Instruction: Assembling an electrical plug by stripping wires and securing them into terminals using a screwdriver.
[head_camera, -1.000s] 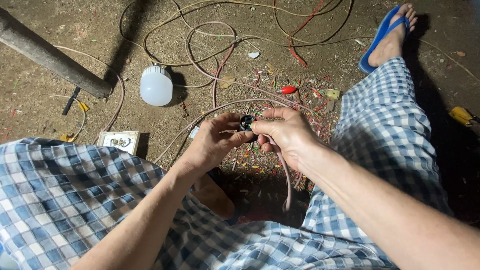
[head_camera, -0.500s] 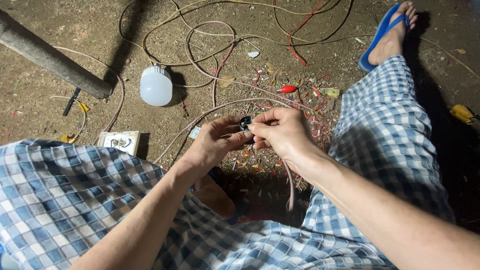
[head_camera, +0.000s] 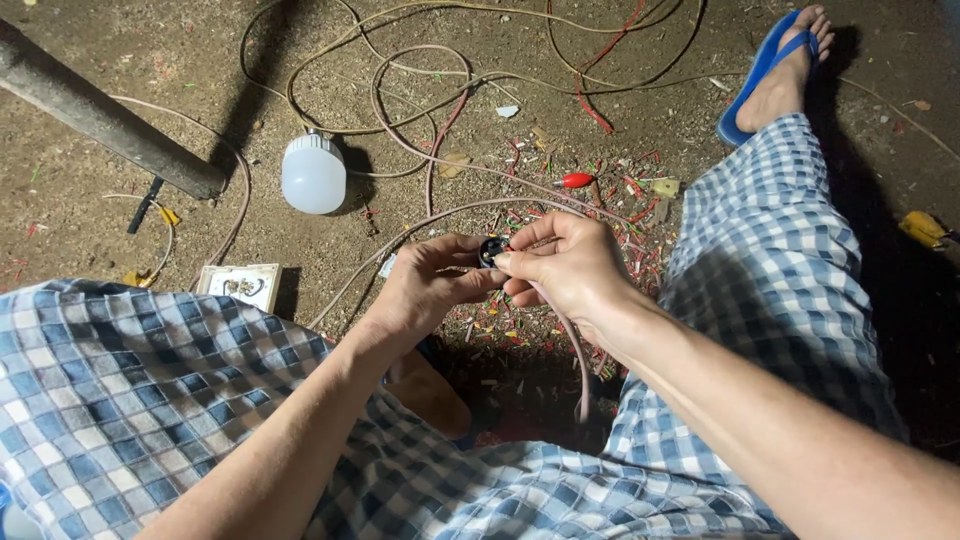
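- Right now the left hand (head_camera: 425, 290) is curled nearly closed, thumb and fingers pinched on a small black round fitting (head_camera: 490, 250); it looks like a lamp holder or plug part, though it is too small to tell.
- Meeting it from the other side, the right hand (head_camera: 570, 270) is also mostly closed, its fingertips pressed on the same fitting, and a pale pink cable (head_camera: 580, 350) runs down from under its palm.
- Judging by the grip, the step in hand is joining the cable to the fitting; the next move likely calls for fine fingertip work while the left hand steadies the piece.
- Just below and beyond the hands, bits of red and green wire insulation (head_camera: 500, 325) litter the dirt floor (head_camera: 150, 60).
- Farther out, a white bulb (head_camera: 313, 173) lies toward the floor's far left, and a white socket plate (head_camera: 240, 285) sits near the checked cloth on the left knee.
- Loops of cable sprawl along the far edge, near a blue sandal (head_camera: 760, 70).
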